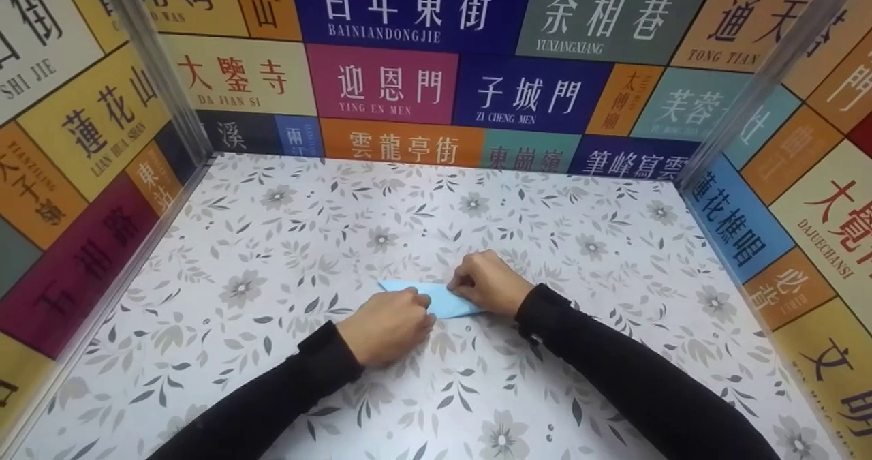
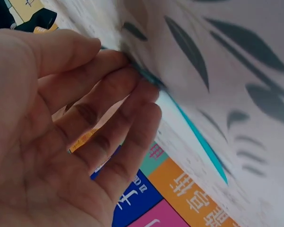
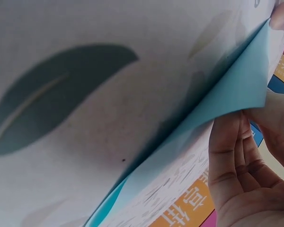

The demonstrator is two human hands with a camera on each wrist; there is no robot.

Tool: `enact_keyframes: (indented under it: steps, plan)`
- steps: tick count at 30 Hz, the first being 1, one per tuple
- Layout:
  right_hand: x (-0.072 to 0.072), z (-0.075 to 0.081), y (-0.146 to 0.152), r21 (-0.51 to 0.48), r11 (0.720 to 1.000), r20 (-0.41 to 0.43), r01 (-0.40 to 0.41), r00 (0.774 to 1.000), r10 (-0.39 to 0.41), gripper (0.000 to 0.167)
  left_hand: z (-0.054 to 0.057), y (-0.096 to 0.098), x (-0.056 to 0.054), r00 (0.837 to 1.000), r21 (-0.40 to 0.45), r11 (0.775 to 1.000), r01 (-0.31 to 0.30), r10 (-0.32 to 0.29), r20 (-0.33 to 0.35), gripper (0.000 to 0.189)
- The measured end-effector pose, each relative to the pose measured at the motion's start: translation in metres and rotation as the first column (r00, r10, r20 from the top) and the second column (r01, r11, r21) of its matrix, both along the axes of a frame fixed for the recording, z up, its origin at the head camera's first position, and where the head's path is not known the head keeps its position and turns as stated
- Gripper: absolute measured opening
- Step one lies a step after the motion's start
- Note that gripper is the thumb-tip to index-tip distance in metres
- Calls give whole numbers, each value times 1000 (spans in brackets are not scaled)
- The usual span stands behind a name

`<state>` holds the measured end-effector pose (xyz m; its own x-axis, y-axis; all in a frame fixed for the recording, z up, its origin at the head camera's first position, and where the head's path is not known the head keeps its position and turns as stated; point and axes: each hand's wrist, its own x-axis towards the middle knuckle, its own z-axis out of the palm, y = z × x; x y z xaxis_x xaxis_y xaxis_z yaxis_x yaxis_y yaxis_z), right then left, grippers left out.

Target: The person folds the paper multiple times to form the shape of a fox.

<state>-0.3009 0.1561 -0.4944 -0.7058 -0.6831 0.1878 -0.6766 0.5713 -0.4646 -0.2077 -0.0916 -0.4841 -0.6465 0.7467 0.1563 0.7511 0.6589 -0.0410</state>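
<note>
A light-blue sheet of folded paper point(image 1: 451, 304) lies on the table in the head view, between both hands. My left hand point(image 1: 390, 325) is at its left part; in the left wrist view its gently bent fingertips point(image 2: 150, 111) press at the paper's edge point(image 2: 201, 137) close to the tabletop. My right hand point(image 1: 492, 284) pinches the sheet at its right part between thumb and fingers. Seen from the right wrist, a flap of the paper point(image 3: 232, 92) stands raised off the table, its corner in the right fingers point(image 3: 227, 156).
The table point(image 1: 293, 242) has a white cover printed with grey flowers and leaves. Panels of coloured street-name signs point(image 1: 392, 82) stand at the back and along both sides, with clear edge strips point(image 1: 170, 85) at the corners.
</note>
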Motion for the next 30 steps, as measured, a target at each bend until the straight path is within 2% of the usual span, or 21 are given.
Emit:
enact_keyframes:
  steps: [3, 10, 13, 18, 21, 25, 30]
  plan:
    - [1, 0, -1, 5, 1000, 13, 6, 1000, -6, 13, 0, -7, 2, 999, 2, 1000, -14, 14, 32, 18]
    - [2, 0, -3, 11, 1000, 36, 20, 999, -20, 13, 3, -18, 2, 1000, -16, 1000, 4, -4, 3, 18]
    - [1, 0, -2, 12, 1000, 40, 27, 999, -28, 14, 6, -23, 1, 1000, -23, 1000, 8, -7, 21, 19]
    - [1, 1, 0, 8, 1000, 36, 21, 999, -21, 14, 8, -27, 2, 998, 35, 999, 3, -5, 70, 15]
    - [0, 0, 1, 7, 1000, 16, 10, 1000, -10, 12, 9, -28, 3, 997, 74, 997, -15, 9, 71, 17]
    - [0, -1, 2, 8, 1000, -13, 6, 1000, -6, 11, 10, -28, 3, 998, 82, 997, -15, 10, 57, 22]
    - [1, 0, 1, 5, 1000, 3, 5, 1000, -5, 12, 9, -26, 2, 998, 86, 996, -28, 23, 64, 18]
